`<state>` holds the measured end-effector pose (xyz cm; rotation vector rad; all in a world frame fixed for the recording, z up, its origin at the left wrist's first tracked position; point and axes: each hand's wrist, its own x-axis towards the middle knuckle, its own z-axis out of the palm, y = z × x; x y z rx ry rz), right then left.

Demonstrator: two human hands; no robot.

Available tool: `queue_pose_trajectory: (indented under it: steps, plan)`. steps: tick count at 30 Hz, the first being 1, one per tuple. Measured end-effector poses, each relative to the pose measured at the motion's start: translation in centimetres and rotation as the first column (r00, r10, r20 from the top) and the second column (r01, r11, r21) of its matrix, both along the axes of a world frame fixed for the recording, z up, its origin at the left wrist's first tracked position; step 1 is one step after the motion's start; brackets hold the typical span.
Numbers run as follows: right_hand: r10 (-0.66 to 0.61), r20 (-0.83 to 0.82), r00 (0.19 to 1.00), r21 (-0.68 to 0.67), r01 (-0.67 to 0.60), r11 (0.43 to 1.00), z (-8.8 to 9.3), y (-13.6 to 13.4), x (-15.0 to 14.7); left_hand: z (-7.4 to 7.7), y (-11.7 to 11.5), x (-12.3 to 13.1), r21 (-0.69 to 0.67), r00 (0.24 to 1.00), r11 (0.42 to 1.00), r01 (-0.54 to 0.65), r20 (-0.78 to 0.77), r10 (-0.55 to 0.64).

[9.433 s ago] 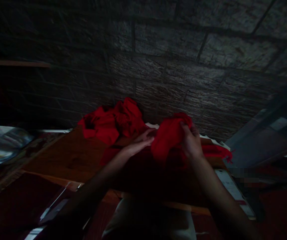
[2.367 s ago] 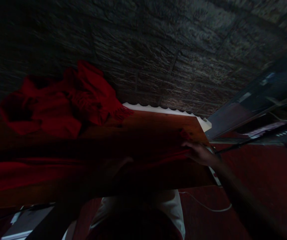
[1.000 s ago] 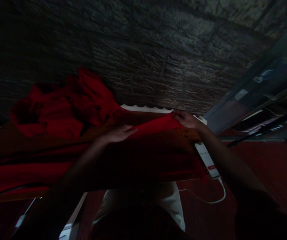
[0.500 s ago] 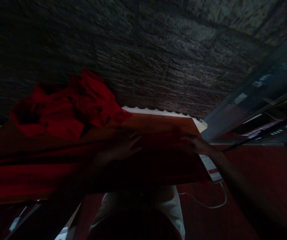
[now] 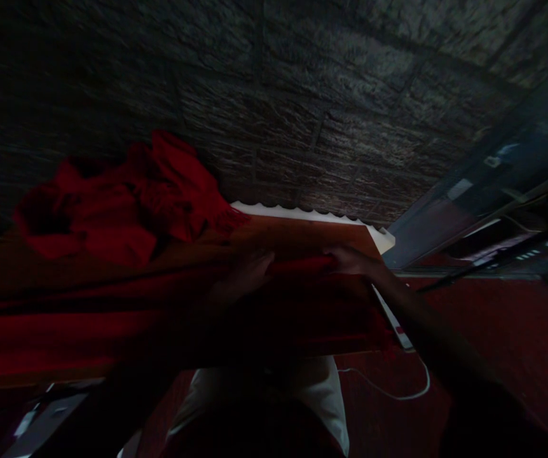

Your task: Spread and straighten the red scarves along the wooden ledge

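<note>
A long red scarf (image 5: 59, 334) with a fringed right end lies stretched along the wooden table in front of me. My left hand (image 5: 250, 272) rests on its far part, fingers stretched out, though deep shadow blurs their outline. Farther right, my right hand (image 5: 348, 259) has its fingers closed on the scarf's far edge. Behind the left stretch sits a second red scarf (image 5: 126, 216), crumpled in a heap, its fringe toward the middle. Much of the near cloth is lost in darkness under my arms.
The wooden table (image 5: 293, 236) backs onto a rough stone-block wall (image 5: 293, 121), with a white scalloped strip (image 5: 297, 214) between. A phone (image 5: 393, 321) with a white cable (image 5: 398, 398) lies at the right edge, partly behind my forearm. A grey post (image 5: 445, 197) stands right.
My right hand has moved left and slightly away from me, closing on the scarf's far edge. My left hand has shifted slightly right. My right forearm now covers more of the phone.
</note>
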<state>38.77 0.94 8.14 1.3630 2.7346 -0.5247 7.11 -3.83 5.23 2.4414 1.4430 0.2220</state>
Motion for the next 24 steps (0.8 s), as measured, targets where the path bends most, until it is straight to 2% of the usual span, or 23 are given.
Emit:
queue_pose_trajectory:
  steps: [1,3,5,8,11,13,15,17,19,22,24]
  plan:
    - [0.028,0.030,0.999,0.107,-0.031,0.994,-0.1,-1.1,0.2,-0.4,-0.6,0.0,0.060,1.000,0.998,0.015,-0.014,-0.014]
    - [0.056,0.105,0.993,0.338,-0.089,0.937,-0.6,-3.7,0.9,-1.3,-2.0,-0.1,0.208,0.998,0.977,0.055,-0.032,-0.049]
    - [0.051,0.161,0.986,0.468,-0.121,0.875,-1.5,-6.3,1.7,-2.3,-3.1,-0.3,0.324,0.994,0.940,0.106,-0.022,-0.105]
    - [0.016,0.149,0.989,0.517,-0.092,0.851,-2.7,-8.9,2.7,-3.1,-3.8,-0.4,0.362,0.990,0.926,0.109,0.040,-0.132]
    - [-0.008,0.038,0.999,0.518,-0.013,0.855,-2.9,-9.5,3.1,-3.1,-3.3,-0.3,0.326,0.989,0.943,0.071,0.097,-0.108]
    - [-0.036,-0.094,0.995,0.474,0.077,0.877,-2.4,-8.9,2.9,-2.9,-2.7,0.0,0.301,0.987,0.951,0.070,0.114,-0.109]
    - [-0.117,-0.269,0.956,0.360,0.213,0.908,-1.9,-7.9,2.7,-2.6,-2.1,0.4,0.255,0.988,0.965,0.065,0.120,-0.098]
    - [-0.236,-0.431,0.871,0.213,0.352,0.911,-1.5,-6.6,2.5,-2.3,-1.5,0.7,0.190,0.990,0.981,0.036,0.127,-0.061]
    - [-0.332,-0.543,0.772,0.091,0.447,0.890,-1.5,-5.0,2.5,-1.9,-0.8,1.0,0.129,0.988,0.992,-0.009,0.152,-0.011]
    - [-0.436,-0.582,0.686,-0.120,0.458,0.881,-2.0,-2.9,2.7,-1.2,0.1,1.2,0.031,0.980,0.999,-0.032,0.197,0.025]
    - [-0.484,-0.522,0.702,-0.274,0.400,0.875,-2.5,-2.1,2.9,-0.9,0.7,1.2,-0.033,0.977,0.999,-0.014,0.212,0.021]
